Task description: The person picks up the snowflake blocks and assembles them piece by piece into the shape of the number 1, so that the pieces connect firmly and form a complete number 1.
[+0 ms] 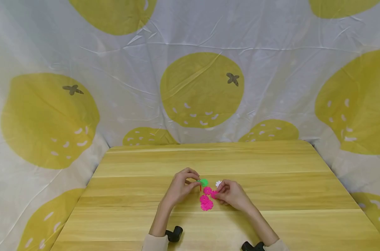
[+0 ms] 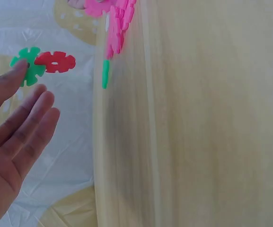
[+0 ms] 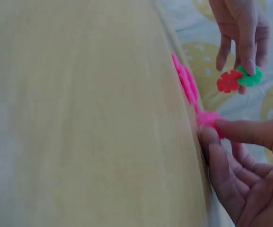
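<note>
My left hand (image 1: 180,187) pinches a green snowflake disc (image 2: 30,68) between thumb and fingertips, above the table. A red snowflake disc (image 2: 58,62) is joined to its edge at an angle. My right hand (image 1: 233,196) pinches a pink snowflake disc (image 3: 209,118) between thumb and forefinger, low over the tabletop. Between the hands lie several loose pink snowflake discs (image 1: 205,205), some overlapping. Behind them is another green disc (image 1: 204,182), close to the left fingertips. A white snowflake disc (image 1: 218,183) lies just beyond my right fingers, partly hidden by them.
The wooden table (image 1: 130,191) has rounded far corners. A cloth printed with lemons (image 1: 202,90) hangs behind and at both sides. Black wrist-camera mounts (image 1: 174,234) sit at both forearms, low over the table's near part.
</note>
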Available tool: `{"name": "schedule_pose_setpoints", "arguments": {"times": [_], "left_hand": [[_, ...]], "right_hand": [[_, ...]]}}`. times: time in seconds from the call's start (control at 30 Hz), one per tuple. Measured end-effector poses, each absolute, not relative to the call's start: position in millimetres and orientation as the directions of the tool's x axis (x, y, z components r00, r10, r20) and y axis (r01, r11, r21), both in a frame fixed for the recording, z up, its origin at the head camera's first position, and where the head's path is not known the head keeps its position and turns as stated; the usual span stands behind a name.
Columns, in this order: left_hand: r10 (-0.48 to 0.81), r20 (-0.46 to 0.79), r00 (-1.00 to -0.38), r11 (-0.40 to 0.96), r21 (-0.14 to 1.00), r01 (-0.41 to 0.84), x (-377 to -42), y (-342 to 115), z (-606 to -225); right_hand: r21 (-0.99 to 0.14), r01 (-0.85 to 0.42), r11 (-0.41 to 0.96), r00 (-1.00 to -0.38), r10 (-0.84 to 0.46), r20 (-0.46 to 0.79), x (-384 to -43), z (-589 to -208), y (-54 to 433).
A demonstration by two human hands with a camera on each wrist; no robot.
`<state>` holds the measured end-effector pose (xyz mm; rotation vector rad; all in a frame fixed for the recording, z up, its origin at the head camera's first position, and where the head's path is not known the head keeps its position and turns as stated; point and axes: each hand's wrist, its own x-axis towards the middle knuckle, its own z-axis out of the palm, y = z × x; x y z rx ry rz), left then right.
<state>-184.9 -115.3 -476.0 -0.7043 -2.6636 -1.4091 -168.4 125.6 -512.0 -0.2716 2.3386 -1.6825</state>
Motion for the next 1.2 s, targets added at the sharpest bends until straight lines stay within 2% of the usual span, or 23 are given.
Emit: {"name": "schedule_pose_setpoints", "arguments": {"times": [0.37,0.57,0.93,1.2], "left_hand": [[0.351,0.142,-0.925,0.448,0.843,0.299,-184.4,-113.8,-475.7],[0.381,0.096,-0.919,0.429,0.862,0.268,-183.8,-112.6,-476.8],[0.399,0.112,-0.91,0.455,0.838,0.302,-183.2,-109.2,-477.4],[0.408,0.154,-0.9,0.426,0.84,0.337,-183.6,-109.0,-477.6]], "right_hand": [[-0.992,0.007,0.125,-0.94,-0.337,-0.049,-174.6,-510.4,132.1],[-0.998,0.039,0.05,-0.944,-0.326,-0.053,-175.0,-506.7,132.1],[-1.0,-0.017,0.024,-0.961,-0.278,0.01,-175.7,-503.7,134.4],[-0.999,-0.011,-0.052,-0.947,-0.32,0.027,-175.2,-502.2,133.1]]}}
